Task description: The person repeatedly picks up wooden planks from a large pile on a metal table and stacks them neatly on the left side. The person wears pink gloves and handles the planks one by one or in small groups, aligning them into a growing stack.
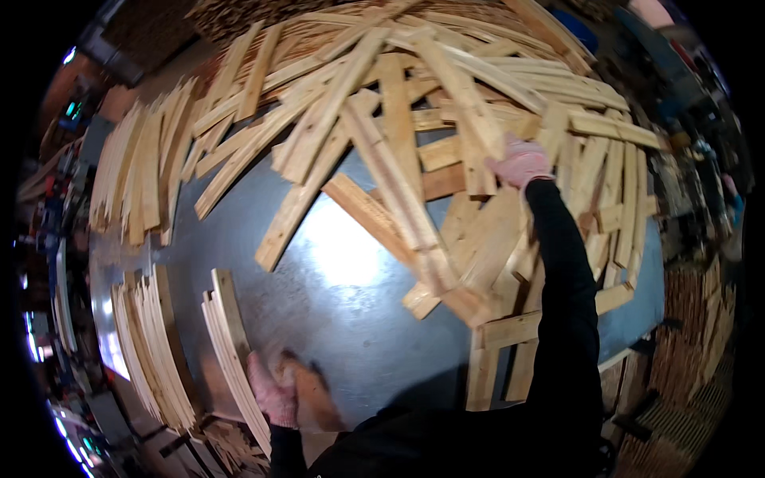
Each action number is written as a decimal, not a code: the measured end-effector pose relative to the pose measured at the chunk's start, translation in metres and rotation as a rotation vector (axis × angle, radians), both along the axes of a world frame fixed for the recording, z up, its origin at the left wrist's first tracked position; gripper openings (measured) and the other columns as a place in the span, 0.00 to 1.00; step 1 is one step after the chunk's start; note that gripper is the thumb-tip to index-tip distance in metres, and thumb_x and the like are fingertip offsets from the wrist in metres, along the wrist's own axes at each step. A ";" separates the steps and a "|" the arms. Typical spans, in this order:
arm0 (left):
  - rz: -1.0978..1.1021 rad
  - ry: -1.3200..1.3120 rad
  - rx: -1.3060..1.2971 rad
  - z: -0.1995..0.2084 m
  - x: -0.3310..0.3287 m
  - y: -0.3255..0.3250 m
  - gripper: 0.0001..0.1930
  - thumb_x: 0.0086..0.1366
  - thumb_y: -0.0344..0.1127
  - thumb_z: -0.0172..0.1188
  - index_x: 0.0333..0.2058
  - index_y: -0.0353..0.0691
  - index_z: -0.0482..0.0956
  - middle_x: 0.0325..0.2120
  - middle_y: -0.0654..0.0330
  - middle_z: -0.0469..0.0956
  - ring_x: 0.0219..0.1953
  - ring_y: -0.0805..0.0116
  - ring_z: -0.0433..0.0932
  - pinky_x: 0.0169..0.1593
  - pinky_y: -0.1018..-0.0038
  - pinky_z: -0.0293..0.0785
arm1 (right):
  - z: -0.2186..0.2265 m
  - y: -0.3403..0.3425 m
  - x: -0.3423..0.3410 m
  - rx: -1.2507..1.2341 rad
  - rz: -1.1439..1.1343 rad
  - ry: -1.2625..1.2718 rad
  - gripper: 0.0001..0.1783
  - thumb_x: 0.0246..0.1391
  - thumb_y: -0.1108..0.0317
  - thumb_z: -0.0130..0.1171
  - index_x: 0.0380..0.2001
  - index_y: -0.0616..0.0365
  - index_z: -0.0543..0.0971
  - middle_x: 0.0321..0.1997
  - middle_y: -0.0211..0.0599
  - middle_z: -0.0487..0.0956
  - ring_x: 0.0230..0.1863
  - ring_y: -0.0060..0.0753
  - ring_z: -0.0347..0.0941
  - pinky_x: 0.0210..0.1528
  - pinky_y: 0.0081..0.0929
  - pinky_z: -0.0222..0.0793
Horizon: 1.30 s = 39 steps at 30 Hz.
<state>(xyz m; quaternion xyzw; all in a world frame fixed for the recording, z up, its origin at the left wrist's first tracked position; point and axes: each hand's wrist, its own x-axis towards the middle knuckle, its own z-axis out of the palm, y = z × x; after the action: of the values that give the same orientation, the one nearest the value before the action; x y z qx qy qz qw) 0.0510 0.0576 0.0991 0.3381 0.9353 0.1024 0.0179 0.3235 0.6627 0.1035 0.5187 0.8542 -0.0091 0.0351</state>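
Both my hands wear pinkish gloves. My right hand (523, 162) reaches far over the heap, its fingers closed at the near end of a long pale wooden board (460, 89). That board slants away to the upper left across other boards. Near the table's front edge, my left hand (273, 392) rests against the side of a small row of narrow wooden slats (229, 338). Its fingers point away from me, stretched along the slats rather than wrapped round them. Beneath my right forearm, part of the heap is hidden.
Loose boards (388, 179) lie crisscrossed over the metal table (319, 311). Rows of slats stand at the far left (143, 167) and near left (154, 350). Stacked wood (689, 327) stands beyond the table's right edge, with more stacks (239, 20) behind it.
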 end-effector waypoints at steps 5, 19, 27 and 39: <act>-0.029 -1.222 0.541 0.010 0.085 0.198 0.41 0.64 0.36 0.62 0.71 0.33 0.52 0.58 0.43 0.73 0.59 0.57 0.74 0.61 0.66 0.71 | 0.005 -0.132 0.025 -0.029 0.262 0.350 0.43 0.41 0.37 0.67 0.54 0.57 0.74 0.44 0.47 0.82 0.47 0.52 0.77 0.50 0.49 0.71; 0.406 -1.216 1.209 0.038 0.007 0.139 0.38 0.64 0.75 0.51 0.52 0.43 0.71 0.26 0.63 0.75 0.30 0.65 0.77 0.35 0.61 0.80 | -0.009 -0.294 0.054 -0.242 -0.128 0.510 0.50 0.44 0.67 0.66 0.72 0.59 0.57 0.67 0.59 0.65 0.67 0.59 0.64 0.67 0.43 0.65; 0.513 -0.416 0.279 -0.008 0.022 0.043 0.31 0.65 0.59 0.62 0.48 0.32 0.73 0.43 0.43 0.82 0.46 0.46 0.81 0.49 0.56 0.75 | -0.028 -0.292 -0.174 -0.263 -0.030 0.295 0.61 0.46 0.38 0.68 0.74 0.57 0.52 0.74 0.61 0.57 0.73 0.63 0.57 0.70 0.48 0.59; 0.673 -0.020 -0.261 -0.038 -0.039 -0.136 0.58 0.45 0.59 0.74 0.70 0.43 0.54 0.62 0.43 0.64 0.62 0.44 0.66 0.65 0.50 0.60 | -0.004 -0.343 -0.113 -0.519 0.249 0.332 0.55 0.45 0.64 0.67 0.75 0.53 0.51 0.63 0.63 0.70 0.63 0.63 0.69 0.66 0.47 0.65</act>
<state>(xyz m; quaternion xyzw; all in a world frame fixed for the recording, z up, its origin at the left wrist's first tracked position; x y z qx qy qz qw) 0.0125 -0.0784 0.0607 0.0051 0.9993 -0.0142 0.0354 0.2109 0.3192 0.0995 0.3755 0.8742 -0.3065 0.0274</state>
